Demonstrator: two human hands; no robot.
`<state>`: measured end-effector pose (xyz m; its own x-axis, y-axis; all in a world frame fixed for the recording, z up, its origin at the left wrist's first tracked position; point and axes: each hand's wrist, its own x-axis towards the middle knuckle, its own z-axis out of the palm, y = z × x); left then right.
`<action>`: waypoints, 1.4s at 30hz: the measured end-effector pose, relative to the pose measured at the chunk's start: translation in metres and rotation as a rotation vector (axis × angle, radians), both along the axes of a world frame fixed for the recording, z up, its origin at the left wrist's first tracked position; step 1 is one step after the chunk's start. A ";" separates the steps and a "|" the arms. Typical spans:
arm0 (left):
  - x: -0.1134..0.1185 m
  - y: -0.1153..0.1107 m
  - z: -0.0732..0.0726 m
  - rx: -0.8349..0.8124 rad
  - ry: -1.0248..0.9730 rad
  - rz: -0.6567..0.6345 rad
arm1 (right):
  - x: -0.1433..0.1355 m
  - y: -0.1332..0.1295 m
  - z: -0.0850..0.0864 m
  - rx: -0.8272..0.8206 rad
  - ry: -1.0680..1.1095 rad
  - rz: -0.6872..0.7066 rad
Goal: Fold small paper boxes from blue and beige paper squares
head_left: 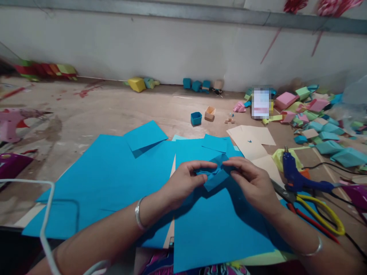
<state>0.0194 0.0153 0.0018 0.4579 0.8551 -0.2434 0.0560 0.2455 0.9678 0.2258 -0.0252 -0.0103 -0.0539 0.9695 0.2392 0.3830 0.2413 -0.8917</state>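
Head view shows the left hand point(186, 177) and the right hand point(255, 181) close together, both clamped on a small piece of folded blue paper point(215, 184). The left thumb and fingers grip its left side, where creased layers show, and the right thumb and fingertips pinch its right side; the exact form of the folds is hard to make out. The piece is held over a large blue paper sheet point(220, 229), just beside another large blue paper sheet point(114, 183) to the left. On top of these lie a small blue rectangle of paper point(147, 135), at the far edge of the left sheet, and a second blue paper rectangle point(215, 143), just beyond the hands.

Beyond the sheets, an open blue paper box point(196, 119) stands near an open peach paper box point(210, 113). Pieces of peach paper point(248, 141) lie to the right of the blue rectangles. Near the right forearm are scissors with yellow and red handles point(291, 196) and a dark blue glue gun point(301, 182). Farther right spreads a pile of folded pink, green and blue paper pieces point(321, 126). A pink glue gun point(10, 122) is at the far left, well apart from the hands. Each wrist wears a silver bangle point(138, 214).
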 end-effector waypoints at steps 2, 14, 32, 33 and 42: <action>0.001 -0.001 -0.001 -0.069 -0.027 -0.009 | 0.000 -0.001 0.002 0.010 -0.088 0.003; 0.006 -0.005 0.002 0.056 0.079 0.160 | -0.002 0.001 -0.007 -0.078 -0.143 -0.040; 0.004 -0.005 -0.004 -0.015 -0.035 0.013 | -0.003 0.001 -0.003 -0.232 0.050 -0.223; 0.004 -0.005 -0.003 -0.030 -0.035 0.022 | -0.003 0.001 -0.002 -0.240 0.065 -0.223; 0.004 -0.001 -0.008 0.027 0.148 0.243 | -0.010 -0.001 -0.003 -0.339 0.343 -0.086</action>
<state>0.0231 0.0144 -0.0066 0.1997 0.9425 -0.2681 0.1401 0.2434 0.9598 0.2154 -0.0260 -0.0134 0.0567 0.9933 -0.1004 0.0597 -0.1038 -0.9928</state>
